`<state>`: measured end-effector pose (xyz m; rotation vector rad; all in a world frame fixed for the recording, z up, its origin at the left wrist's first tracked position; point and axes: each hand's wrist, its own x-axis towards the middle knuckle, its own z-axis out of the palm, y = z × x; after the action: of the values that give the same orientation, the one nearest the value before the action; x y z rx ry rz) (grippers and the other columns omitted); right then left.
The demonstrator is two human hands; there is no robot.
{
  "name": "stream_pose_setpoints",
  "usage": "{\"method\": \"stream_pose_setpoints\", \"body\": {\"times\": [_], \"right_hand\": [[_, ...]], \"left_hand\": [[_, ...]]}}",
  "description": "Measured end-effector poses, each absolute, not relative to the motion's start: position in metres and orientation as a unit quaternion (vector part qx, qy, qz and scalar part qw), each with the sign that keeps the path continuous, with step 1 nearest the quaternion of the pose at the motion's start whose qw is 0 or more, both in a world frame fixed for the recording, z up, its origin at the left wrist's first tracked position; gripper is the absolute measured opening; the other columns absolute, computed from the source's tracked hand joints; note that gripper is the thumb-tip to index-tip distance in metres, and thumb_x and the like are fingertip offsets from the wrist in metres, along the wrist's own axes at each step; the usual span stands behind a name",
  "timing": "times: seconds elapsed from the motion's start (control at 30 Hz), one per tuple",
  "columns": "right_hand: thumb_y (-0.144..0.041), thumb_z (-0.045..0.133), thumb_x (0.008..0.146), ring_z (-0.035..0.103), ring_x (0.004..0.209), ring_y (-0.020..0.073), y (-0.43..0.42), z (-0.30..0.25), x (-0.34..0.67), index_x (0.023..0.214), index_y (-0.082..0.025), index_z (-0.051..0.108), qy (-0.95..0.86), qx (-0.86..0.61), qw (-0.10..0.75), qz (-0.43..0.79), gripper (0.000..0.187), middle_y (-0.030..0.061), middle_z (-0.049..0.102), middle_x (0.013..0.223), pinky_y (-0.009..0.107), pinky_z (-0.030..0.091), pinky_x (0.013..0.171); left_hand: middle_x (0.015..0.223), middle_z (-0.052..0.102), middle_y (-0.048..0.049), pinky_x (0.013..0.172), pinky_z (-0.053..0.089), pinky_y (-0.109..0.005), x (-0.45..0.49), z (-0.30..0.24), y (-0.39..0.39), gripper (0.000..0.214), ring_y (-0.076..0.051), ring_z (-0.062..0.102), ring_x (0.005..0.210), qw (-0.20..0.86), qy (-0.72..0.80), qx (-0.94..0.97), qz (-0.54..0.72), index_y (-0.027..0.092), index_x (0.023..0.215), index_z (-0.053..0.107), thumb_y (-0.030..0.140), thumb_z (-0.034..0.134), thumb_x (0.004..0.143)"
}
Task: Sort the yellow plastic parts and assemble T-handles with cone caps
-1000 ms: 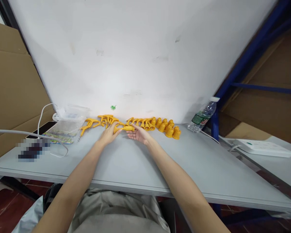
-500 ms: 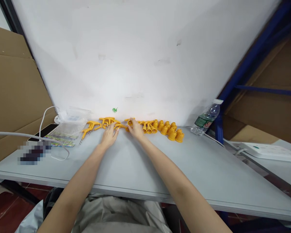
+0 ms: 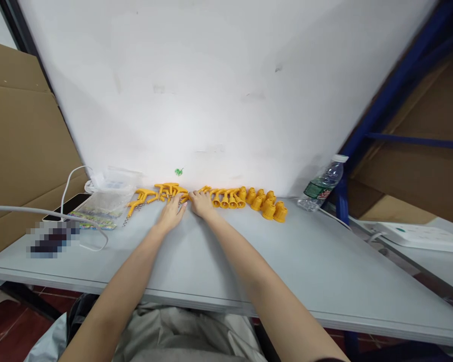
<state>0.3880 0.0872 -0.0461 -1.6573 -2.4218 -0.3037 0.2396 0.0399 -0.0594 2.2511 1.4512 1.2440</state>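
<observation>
Yellow T-handled corkscrews (image 3: 145, 193) with bare metal spirals lie heaped against the white board. My left hand (image 3: 170, 213) rests at the heap's right side, its fingers stretched out and apart over the handles. Close beside it, my right hand (image 3: 202, 203) is curled around a yellow corkscrew (image 3: 189, 196), most of which the fingers hide. Right of that hand, several yellow corkscrews with bell-shaped ends (image 3: 224, 202) lie side by side, open ends toward me. Farther right, yellow ribbed cups (image 3: 268, 209) stand upside down in a cluster.
A tilted plastic bottle (image 3: 322, 183) leans at the right. On the left are clear plastic bags (image 3: 115, 201), a phone (image 3: 73, 205), a blurred dark object (image 3: 53, 239) and a white cable (image 3: 66, 188). A white power strip (image 3: 423, 235) lies beyond the table's right edge.
My right hand has moved left, closer to my left hand. A bell-ended corkscrew that was at its fingers now lies at the left end of the row. My left hand has barely moved.
</observation>
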Motion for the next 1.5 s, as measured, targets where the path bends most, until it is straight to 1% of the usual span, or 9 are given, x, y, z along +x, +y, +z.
{"method": "stream_pose_setpoints", "body": {"times": [0.1, 0.23, 0.37, 0.47, 0.57, 0.7, 0.9, 1.3, 1.5], "right_hand": [[-0.026, 0.031, 0.097, 0.052, 0.115, 0.0307, 0.089, -0.051, 0.387, 0.134, -0.02, 0.051, -0.815, -0.563, 0.088, -0.11, 0.043, 0.0154, 0.056, 0.131, 0.047, 0.03, 0.098], [-0.023, 0.026, 0.098, 0.049, 0.118, 0.0303, 0.094, -0.055, 0.392, 0.138, -0.022, 0.047, -0.815, -0.56, 0.069, -0.128, 0.045, 0.0167, 0.057, 0.129, 0.046, 0.031, 0.096], [-0.025, 0.028, 0.099, 0.046, 0.122, 0.029, 0.097, -0.058, 0.4, 0.143, -0.019, 0.039, -0.816, -0.558, 0.086, -0.123, 0.045, 0.0177, 0.056, 0.132, 0.043, 0.031, 0.097], [-0.026, 0.031, 0.099, 0.046, 0.121, 0.0293, 0.098, -0.058, 0.403, 0.135, -0.016, 0.046, -0.82, -0.553, 0.095, -0.115, 0.041, 0.0185, 0.056, 0.132, 0.043, 0.032, 0.095], [-0.026, 0.033, 0.099, 0.047, 0.12, 0.0292, 0.098, -0.056, 0.405, 0.128, -0.017, 0.052, -0.824, -0.548, 0.093, -0.113, 0.036, 0.0173, 0.057, 0.131, 0.043, 0.031, 0.095], [-0.028, 0.031, 0.1, 0.047, 0.119, 0.0285, 0.098, -0.055, 0.405, 0.126, -0.02, 0.054, -0.812, -0.564, 0.101, -0.112, 0.036, 0.0143, 0.061, 0.127, 0.043, 0.029, 0.094], [-0.032, 0.031, 0.099, 0.049, 0.116, 0.0316, 0.095, -0.054, 0.405, 0.125, -0.019, 0.055, -0.798, -0.581, 0.102, -0.124, 0.037, 0.0169, 0.067, 0.115, 0.047, 0.027, 0.094], [-0.049, 0.03, 0.099, 0.048, 0.118, 0.0312, 0.099, -0.057, 0.415, 0.13, -0.022, 0.053, -0.802, -0.574, 0.108, -0.123, 0.046, 0.0146, 0.063, 0.125, 0.05, 0.027, 0.099], [-0.049, 0.029, 0.1, 0.044, 0.126, 0.0318, 0.103, -0.061, 0.421, 0.134, -0.017, 0.049, -0.799, -0.577, 0.122, -0.113, 0.051, 0.0182, 0.059, 0.132, 0.051, 0.026, 0.1]], "left_hand": [[0.121, 0.062, -0.012, 0.094, 0.051, -0.041, 0.239, -0.058, 0.039, 0.038, -0.023, 0.063, 0.105, 0.096, 0.493, 0.76, 0.412, 0.02, 0.13, 0.047, 0.033, 0.044, 0.094], [0.119, 0.063, -0.012, 0.091, 0.052, -0.042, 0.239, -0.057, 0.038, 0.039, -0.021, 0.065, 0.094, 0.106, 0.504, 0.759, 0.398, 0.02, 0.13, 0.047, 0.034, 0.044, 0.094], [0.118, 0.063, -0.0115, 0.089, 0.052, -0.043, 0.239, -0.058, 0.039, 0.038, -0.021, 0.065, 0.09, 0.108, 0.504, 0.759, 0.398, 0.02, 0.129, 0.048, 0.035, 0.044, 0.094], [0.118, 0.063, -0.0123, 0.089, 0.052, -0.043, 0.239, -0.06, 0.04, 0.038, -0.021, 0.066, 0.091, 0.111, 0.5, 0.76, 0.4, 0.019, 0.129, 0.048, 0.035, 0.043, 0.094], [0.119, 0.063, -0.0115, 0.089, 0.053, -0.04, 0.239, -0.062, 0.041, 0.037, -0.021, 0.065, 0.095, 0.107, 0.489, 0.764, 0.406, 0.02, 0.128, 0.049, 0.035, 0.043, 0.095], [0.116, 0.063, -0.0114, 0.09, 0.052, -0.041, 0.238, -0.062, 0.042, 0.036, -0.021, 0.065, 0.093, 0.099, 0.492, 0.765, 0.403, 0.019, 0.126, 0.05, 0.035, 0.043, 0.095], [0.117, 0.063, -0.0119, 0.089, 0.052, -0.042, 0.239, -0.06, 0.04, 0.036, -0.021, 0.066, 0.088, 0.111, 0.502, 0.764, 0.39, 0.018, 0.125, 0.051, 0.035, 0.042, 0.094], [0.118, 0.063, -0.0128, 0.092, 0.051, -0.044, 0.239, -0.063, 0.042, 0.035, -0.023, 0.065, 0.098, 0.097, 0.493, 0.768, 0.396, 0.018, 0.125, 0.052, 0.034, 0.042, 0.094], [0.121, 0.063, -0.0121, 0.09, 0.052, -0.043, 0.238, -0.063, 0.042, 0.036, -0.023, 0.065, 0.097, 0.106, 0.498, 0.765, 0.394, 0.02, 0.126, 0.051, 0.034, 0.043, 0.094]]}}
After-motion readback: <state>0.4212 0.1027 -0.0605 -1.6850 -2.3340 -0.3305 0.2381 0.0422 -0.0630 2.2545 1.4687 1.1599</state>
